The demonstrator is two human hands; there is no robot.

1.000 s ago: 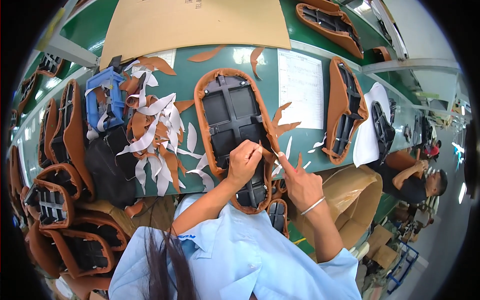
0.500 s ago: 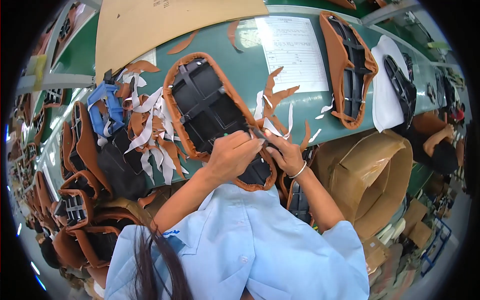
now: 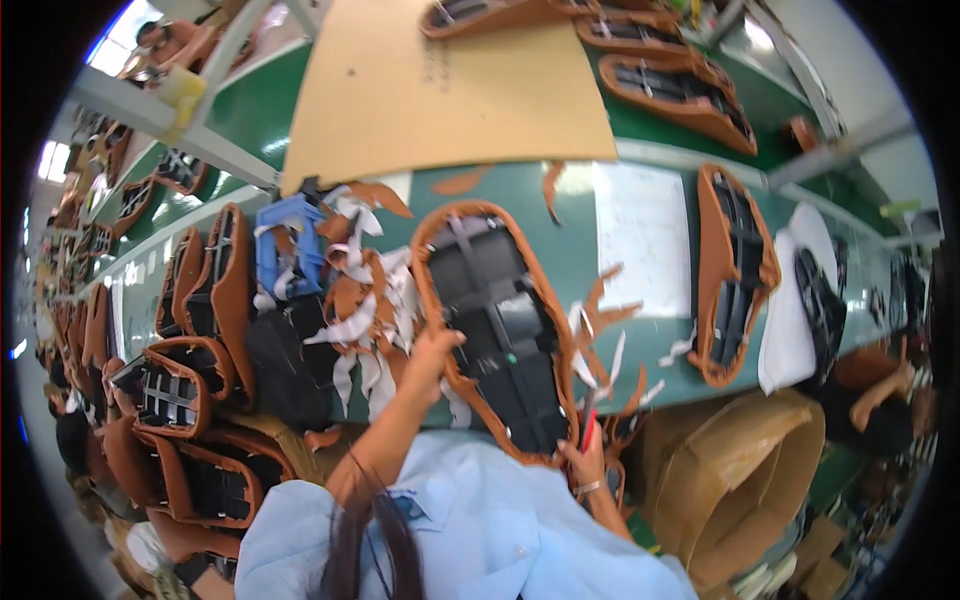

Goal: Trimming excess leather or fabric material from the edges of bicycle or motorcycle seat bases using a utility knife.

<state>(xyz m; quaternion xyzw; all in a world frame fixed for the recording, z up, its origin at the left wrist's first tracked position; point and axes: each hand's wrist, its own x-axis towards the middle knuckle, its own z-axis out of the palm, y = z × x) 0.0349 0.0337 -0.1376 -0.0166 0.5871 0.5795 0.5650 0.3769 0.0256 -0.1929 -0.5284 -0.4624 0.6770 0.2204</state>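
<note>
A long brown-covered pad (image 3: 490, 300) lies at a slant in front of me, its black plastic ribbed back facing up and its cover folded over the rim. My left hand (image 3: 434, 362) is closed on the pad's left edge, thumb over the rim. At the pad's lower right edge is my right hand (image 3: 586, 458), closed around a slim red-handled tool (image 3: 589, 425). The tool's tip points away from me; its exact kind is too blurred to tell. Part of the right hand's fingers rest against the pad's rim.
Brown and white offcuts (image 3: 365, 310) heap beside a blue basket (image 3: 290, 245) on the green table. Another pad (image 3: 735, 270) and a printed sheet (image 3: 643, 240) lie right. An open carton (image 3: 740, 480) stands at the near right; cardboard (image 3: 450, 100) covers the back. Finished-looking pads lean at left.
Both hands were together at the pad's right side. The left has moved to the pad's left edge; the right is lower, with the red-handled tool now showing. The view has tilted upward.
</note>
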